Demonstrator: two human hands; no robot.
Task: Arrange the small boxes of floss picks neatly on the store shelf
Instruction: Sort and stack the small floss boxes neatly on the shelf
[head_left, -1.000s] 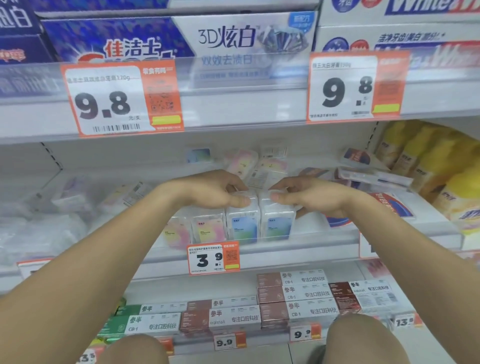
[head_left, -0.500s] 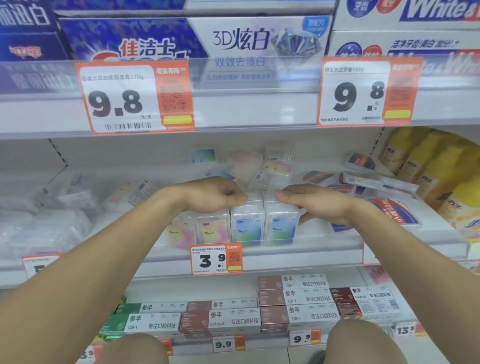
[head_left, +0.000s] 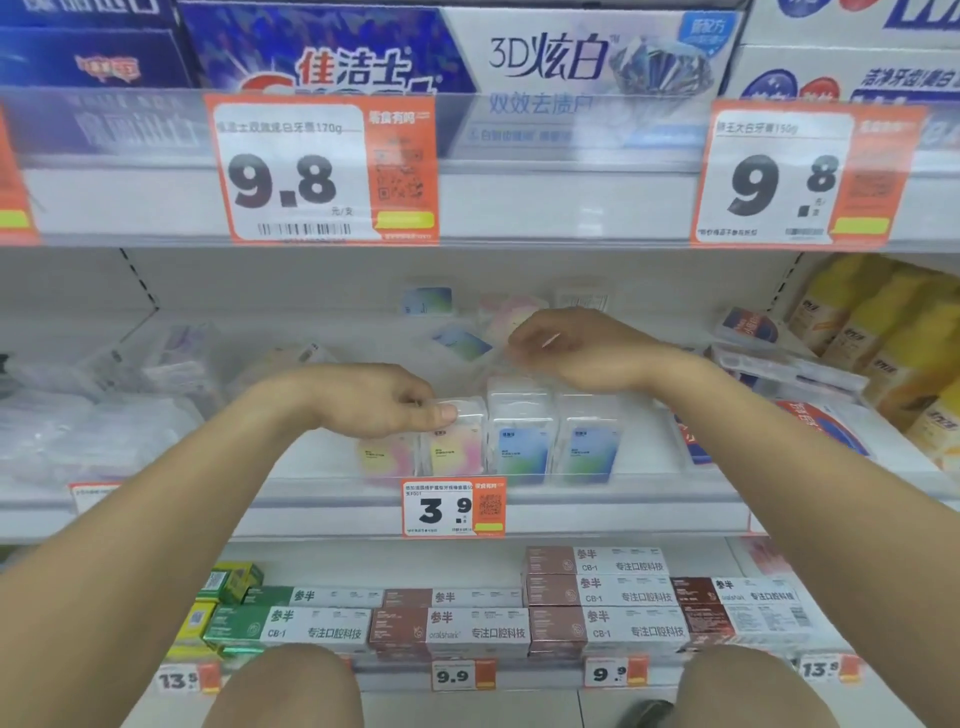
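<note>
Right now I see four small floss pick boxes standing upright in a row at the front edge of the middle shelf (head_left: 649, 506), just above the 3.9 price tag (head_left: 453, 507). Each is a clear plastic case with a pastel label on its face. The two on the left, the far-left box (head_left: 387, 458) and the pink-yellow box (head_left: 457, 441), carry pink and yellow labels; the two on the right, the first blue-green box (head_left: 521, 441) and the second blue-green box (head_left: 592, 447), carry blue fading into green. They stand side by side, touching or nearly so.

My left hand (head_left: 382, 400) pinches the top of the pink-yellow box, thumb along its front upper edge and fingers curled over it. My right hand (head_left: 576, 353) is further back on the shelf, above and behind the blue-green pair, fingers curled round a clear box (head_left: 506, 338) whose label is too blurred to read.

More loose boxes (head_left: 462, 343) lie tilted and scattered behind the row. Yellow bottles (head_left: 883, 332) stand at the right, and toothpaste cartons (head_left: 597, 592) fill the shelf below.
</note>
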